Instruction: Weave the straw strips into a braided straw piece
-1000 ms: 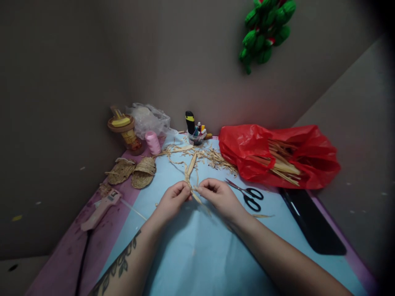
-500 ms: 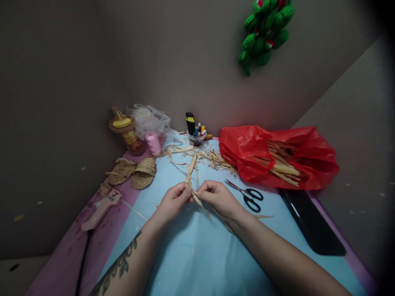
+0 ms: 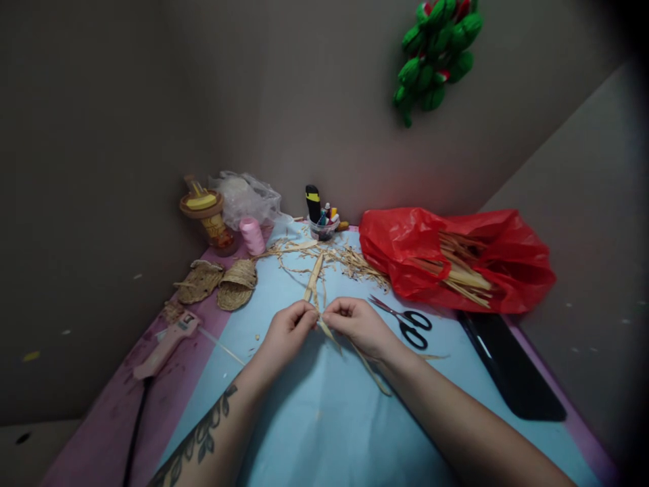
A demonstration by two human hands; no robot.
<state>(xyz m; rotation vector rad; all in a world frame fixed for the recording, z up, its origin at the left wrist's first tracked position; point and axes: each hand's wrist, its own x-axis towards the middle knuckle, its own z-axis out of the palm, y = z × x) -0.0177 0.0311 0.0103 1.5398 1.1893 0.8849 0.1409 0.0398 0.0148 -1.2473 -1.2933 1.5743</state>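
Observation:
Pale dried plant strips (image 3: 314,277) run between my two hands over the blue table cover. My left hand (image 3: 289,329) pinches them between thumb and forefinger. Close beside it, my right hand (image 3: 357,325) is closed on the same strips, its fingertips nearly meeting the left ones. One loose end hangs below the fingers, and another strip trails down under my right wrist. How the strips cross at the fingertips is partly hidden. To the right lie black-handled scissors (image 3: 408,319). A pair of small woven straw slippers (image 3: 236,284) rests at the left.
A pink glue gun (image 3: 170,343) lies at left, its cord running forward. Behind stand a drink cup (image 3: 210,220), pink thread spool (image 3: 252,235) and pen tub (image 3: 323,228). Straw scraps (image 3: 362,264) are strewn at the back. A red bag (image 3: 400,250) holds strips; a black tray-like object (image 3: 512,365) sits right.
Both hands keep their pinch on the strips with small finger shifts. The strip trailing by my right wrist has swung out and hangs lower; the end below the fingers looks shorter.

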